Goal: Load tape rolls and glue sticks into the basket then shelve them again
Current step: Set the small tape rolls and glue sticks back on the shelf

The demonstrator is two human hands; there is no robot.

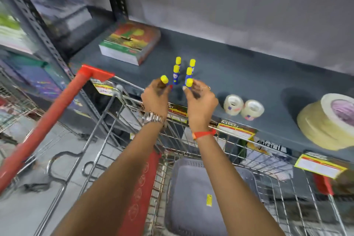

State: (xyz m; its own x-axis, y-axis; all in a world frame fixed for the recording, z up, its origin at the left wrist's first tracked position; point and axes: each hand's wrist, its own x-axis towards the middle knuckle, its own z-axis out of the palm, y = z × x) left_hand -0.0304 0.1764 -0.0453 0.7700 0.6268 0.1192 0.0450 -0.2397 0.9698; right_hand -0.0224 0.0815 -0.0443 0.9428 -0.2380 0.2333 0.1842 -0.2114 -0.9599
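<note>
Glue sticks (176, 72), blue-bodied with yellow caps, are standing upright in two short rows on the dark shelf (239, 74), four of them free-standing. The left hand (156, 95) is gripping a fifth glue stick (164, 79), its grip clamped around the blue body with the yellow cap showing above the fingers. The right hand (199, 95) is gripping a sixth glue stick (189, 82) in the same manner, its grip likewise closed on the body just below the cap. Both held sticks are sitting at the near end of the two rows, just beside the standing ones; whether their bases are touching the shelf cannot be told.

To the right on the same shelf, two small clear tape rolls (243, 107) are lying side by side, touching each other. Farther right, a stack of large beige tape rolls (325, 120) is resting near the shelf edge. At the back left of the shelf, a stack of notebooks (130, 43) is lying flat.

Below the forearms, a wire shopping cart (249, 168) with a red handle (47, 120) is standing against the shelf front. A grey plastic basket (195, 197) is sitting inside the cart. Yellow price labels (236, 132) are hanging along the shelf edge.
</note>
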